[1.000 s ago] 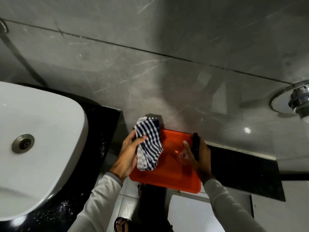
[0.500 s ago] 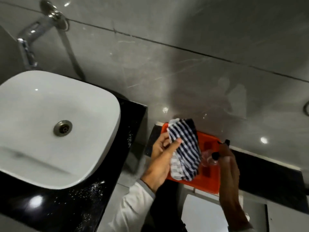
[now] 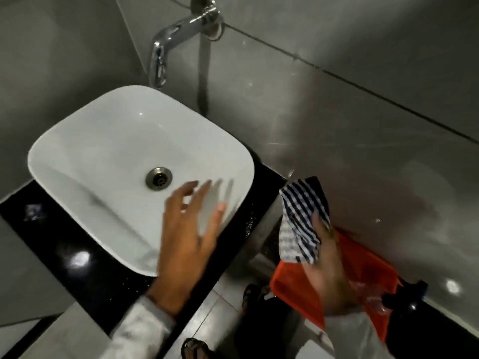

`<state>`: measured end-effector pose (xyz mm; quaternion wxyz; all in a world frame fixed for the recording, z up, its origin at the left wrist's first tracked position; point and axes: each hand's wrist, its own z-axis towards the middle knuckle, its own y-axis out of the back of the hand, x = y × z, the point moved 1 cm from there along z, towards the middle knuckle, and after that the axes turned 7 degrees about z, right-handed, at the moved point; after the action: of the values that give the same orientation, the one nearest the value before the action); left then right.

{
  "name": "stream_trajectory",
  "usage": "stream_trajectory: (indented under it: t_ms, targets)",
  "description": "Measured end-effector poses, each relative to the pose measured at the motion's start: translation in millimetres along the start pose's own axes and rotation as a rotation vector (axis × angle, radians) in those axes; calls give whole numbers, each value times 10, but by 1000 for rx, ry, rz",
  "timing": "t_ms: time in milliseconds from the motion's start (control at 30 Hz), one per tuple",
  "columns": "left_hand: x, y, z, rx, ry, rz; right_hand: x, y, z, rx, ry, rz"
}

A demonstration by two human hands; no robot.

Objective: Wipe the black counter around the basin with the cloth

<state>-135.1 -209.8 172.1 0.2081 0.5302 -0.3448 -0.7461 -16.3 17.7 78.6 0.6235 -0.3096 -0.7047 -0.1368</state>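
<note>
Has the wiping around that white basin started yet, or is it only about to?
Only about to, it seems. Done: the striped cloth is picked up, held in the right hand above the orange tray. In hand: the left hand is open and empty over the basin edge. Left: the cloth is not touching the black counter, and white specks show along the counter's right side, so all the wiping remains.

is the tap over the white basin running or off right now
Off. No stream falls from the tap, and the basin holds no pooled water around its drain.
</note>
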Motion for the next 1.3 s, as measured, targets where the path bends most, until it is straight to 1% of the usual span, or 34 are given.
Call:
stream_trajectory:
  t_ms: [33, 67, 100, 133, 167, 233, 300, 433, 533, 600, 633, 700, 733, 800, 867, 933, 1033, 1100, 1167, 1233, 1300]
  targets:
    - [231, 195, 77, -44, -21, 82, 28, -67, 210, -127, 95, -167]
    - [463, 378, 134, -65, -49, 174, 37, -156, 430, -231, 170, -272]
    - [688, 536, 173, -55, -67, 264, 27, -260, 687, -196, 239, -344]
    - [897, 649, 205, -10, -65, 343, -49, -399, 902, -98, 292, -466]
    - [1074, 723, 228, 54, -65, 408, -134, -489, 1062, 10, 346, -626]
    - [1353, 742, 240, 198, -75, 517, -340, -586, 1242, 169, 390, -909]
    - [1458, 698, 223, 248, -127, 573, -387, -640, 1335, 242, 419, -1023]
    - [1468, 665, 271, 185, -175, 539, -405, -646, 1343, 294, 409, -1102]
    - [1485, 642, 238, 171, -179, 513, -454, -755, 1073, 319, 333, -1067]
    - [1497, 642, 229, 161, -179, 512, -547, -954, 647, 297, 286, -1059]
    - [1503, 647, 218, 165, -189, 515, -625, -1044, 367, 261, 263, -1047]
    - [1511, 630, 238, 178, -200, 533, -777, -1205, -135, 207, 272, -1008]
    - [1508, 653, 215, 179, -212, 537, -833, -1272, -385, 203, 304, -980]
    - [1509, 648, 212, 182, -229, 538, -884, -1289, -676, 277, 350, -952]
    - [1506, 654, 231, 178, -245, 534, -851, -1193, -659, 378, 384, -988]
    - [1514, 659, 244, 176, -264, 535, -795, -1034, -410, 411, 390, -1072]
    - [1521, 667, 237, 159, -284, 530, -658, -940, 95, 375, 338, -1153]
    - [1518, 661, 237, 146, -299, 535, -648, -968, 271, 360, 420, -1121]
    - [1527, 678, 236, 135, -300, 542, -736, -1022, 246, 329, 486, -1173]
    - [1530, 679, 227, 131, -294, 551, -831, -1050, 144, 339, 521, -1204]
    - [1533, 669, 231, 132, -293, 546, -895, -1132, -16, 291, 465, -1203]
